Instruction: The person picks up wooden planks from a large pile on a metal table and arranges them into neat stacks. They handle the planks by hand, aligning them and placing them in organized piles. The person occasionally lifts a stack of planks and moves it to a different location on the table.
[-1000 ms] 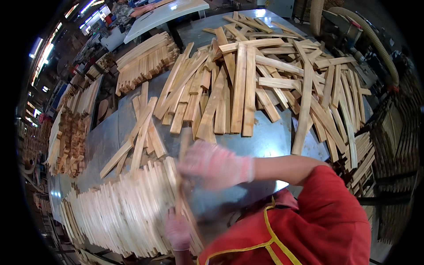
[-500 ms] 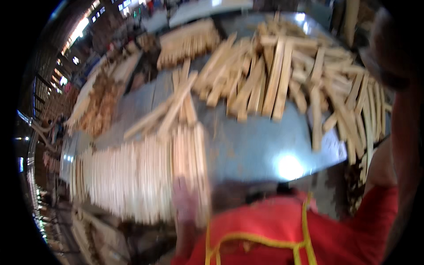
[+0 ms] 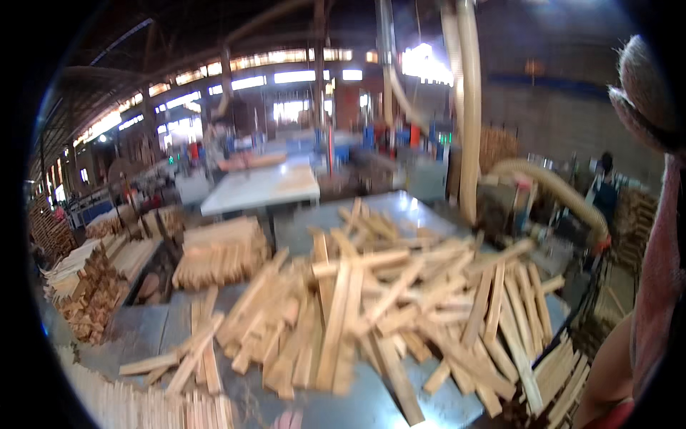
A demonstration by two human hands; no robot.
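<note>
A big loose pile of pale wooden slats (image 3: 400,314) lies across a grey metal table (image 3: 400,211). At the lower left, a neat row of slats standing on edge (image 3: 143,407) runs along the table's near side. My right arm (image 3: 657,286) is raised along the right rim. Its knit-gloved right hand (image 3: 643,79) is up at the top right, too cut off to show any grip. Only a sliver of my pink-gloved left hand (image 3: 286,420) shows at the bottom edge, beside the row of slats.
A squared stack of slats (image 3: 221,254) sits at the table's far left, with more wood piles (image 3: 86,286) beyond it. Behind stand a white table (image 3: 261,187), tall dust pipes (image 3: 468,107) and a flexible hose (image 3: 550,186). A person (image 3: 604,186) stands at the far right.
The view has swung up from the table to the hall. My right arm has lifted to the right rim, and my left hand has dropped almost out of sight.
</note>
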